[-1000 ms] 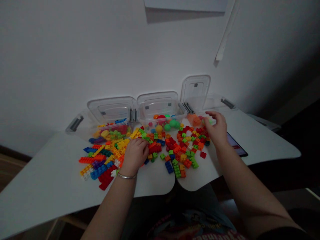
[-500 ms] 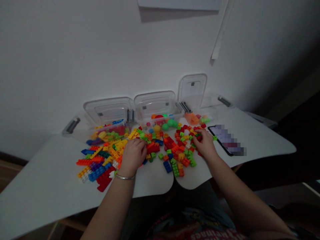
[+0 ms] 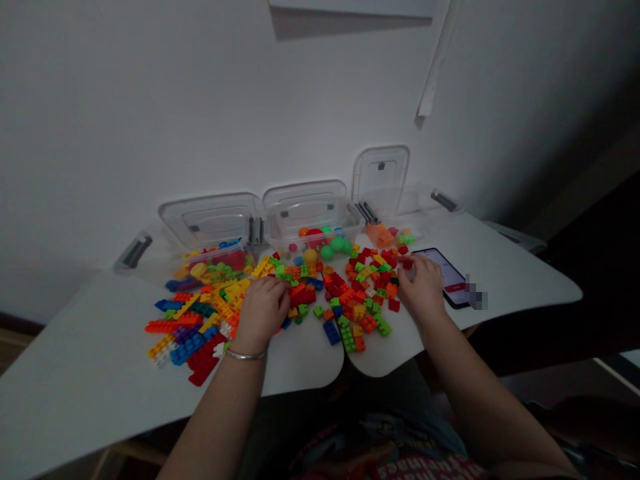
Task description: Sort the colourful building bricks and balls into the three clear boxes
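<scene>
My left hand [image 3: 263, 312], with a bracelet at the wrist, rests on the left heap of toy building bricks [image 3: 193, 323]. Its fingers curl downward; whatever is under them is hidden. A red brick [image 3: 303, 294] lies right beside its thumb. At the right edge of the other brick pile [image 3: 367, 283] is my right hand [image 3: 423, 283], thumb and fingers apart, with no brick visible in it. A blue brick [image 3: 331, 332] and a green brick [image 3: 346, 335] lie between the hands, near the table's front edge.
Clear plastic boxes stand along the wall: one with mixed pieces [image 3: 225, 268], one with coloured balls [image 3: 327, 252], one with an orange piece [image 3: 380, 235]. Their lids lean behind. A phone [image 3: 453, 277] lies right of my right hand on the white table [image 3: 525, 273].
My right hand has moved right, out of the brick pile toward the phone, its fingers lifting off the bricks. My left hand has stayed nearly in place. The whole view has shifted slightly.
</scene>
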### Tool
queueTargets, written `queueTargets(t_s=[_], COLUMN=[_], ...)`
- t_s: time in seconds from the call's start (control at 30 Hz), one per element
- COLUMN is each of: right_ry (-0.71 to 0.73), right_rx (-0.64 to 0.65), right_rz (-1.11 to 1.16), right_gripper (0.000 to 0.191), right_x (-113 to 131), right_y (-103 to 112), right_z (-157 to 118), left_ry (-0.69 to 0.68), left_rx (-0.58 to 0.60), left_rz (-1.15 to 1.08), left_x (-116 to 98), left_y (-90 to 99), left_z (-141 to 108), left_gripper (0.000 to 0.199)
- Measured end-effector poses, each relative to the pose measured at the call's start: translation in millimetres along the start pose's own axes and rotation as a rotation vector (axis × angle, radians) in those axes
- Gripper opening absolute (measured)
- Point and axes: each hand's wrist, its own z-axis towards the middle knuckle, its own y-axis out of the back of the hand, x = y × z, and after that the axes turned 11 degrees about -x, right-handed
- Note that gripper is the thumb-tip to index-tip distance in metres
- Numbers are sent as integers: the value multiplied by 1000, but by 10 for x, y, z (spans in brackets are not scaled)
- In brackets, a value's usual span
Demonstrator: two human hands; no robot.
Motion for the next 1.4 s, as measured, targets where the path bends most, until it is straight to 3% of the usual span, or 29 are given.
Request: queueTargets(t_s=[0.3, 0.47, 0.67, 0.87, 1.07, 1.27, 1.4], right_ry=[48, 81, 108, 71, 25, 1, -1], right_rx=[40, -5, 150, 182, 167, 163, 208], right_rz=[146, 13, -59, 33, 162, 135, 5], right_gripper=[28, 29, 36, 23, 21, 37, 34], right_x=[34, -49, -200, -204, -192, -190, -177], right_y=[-32, 28, -101, -140, -113, -85, -70], right_z=[-14, 60, 63, 45, 46, 35, 41], left_ry=[11, 3, 9, 4, -1, -5, 1], left_rx=[-10, -5, 2, 3, 1, -5, -2], left_rz=[-18, -15, -6, 3, -11, -13, -15], left_x=[-11, -10, -3, 4, 1, 8, 14], left_y=[5, 8, -2, -8, -2, -13, -17], left_z=[6, 4, -5, -6, -4, -7, -9], left_gripper=[25, 24, 23, 23, 22, 22, 23])
